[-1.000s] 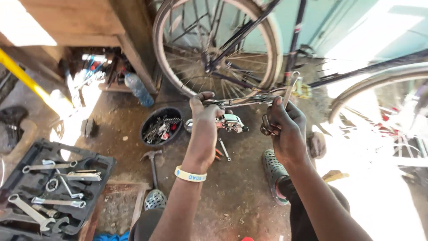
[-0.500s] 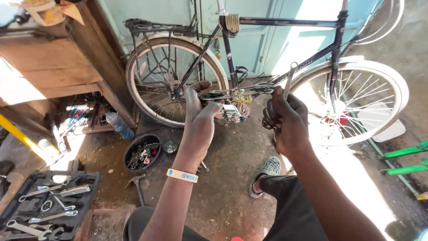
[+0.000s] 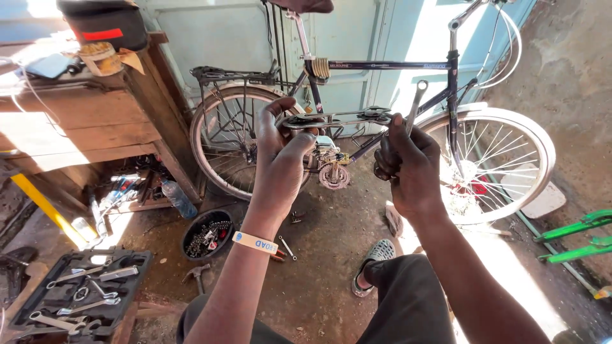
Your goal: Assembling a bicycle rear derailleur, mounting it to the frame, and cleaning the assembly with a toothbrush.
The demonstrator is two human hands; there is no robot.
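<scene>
Left hand (image 3: 280,153): mine, grasping the left end of a metal bike part (image 3: 335,118), held up centre.
Right hand (image 3: 408,165): clenched around a spanner (image 3: 415,102) and the part's right end.
Bicycle (image 3: 382,127): far, behind.
Tool case (image 3: 76,293): near left, on floor.

The head camera has tilted upward since one second ago. The bicycle (image 3: 382,127), then cropped to its rear wheel (image 3: 245,140), now shows frame, front wheel (image 3: 503,165) and seat post. The tool tray (image 3: 76,293) has dropped to the lower left corner. The left hand (image 3: 280,159) and right hand (image 3: 408,165), with the metal part (image 3: 338,118) and the wrench (image 3: 415,102), sit higher against the frame.
</scene>
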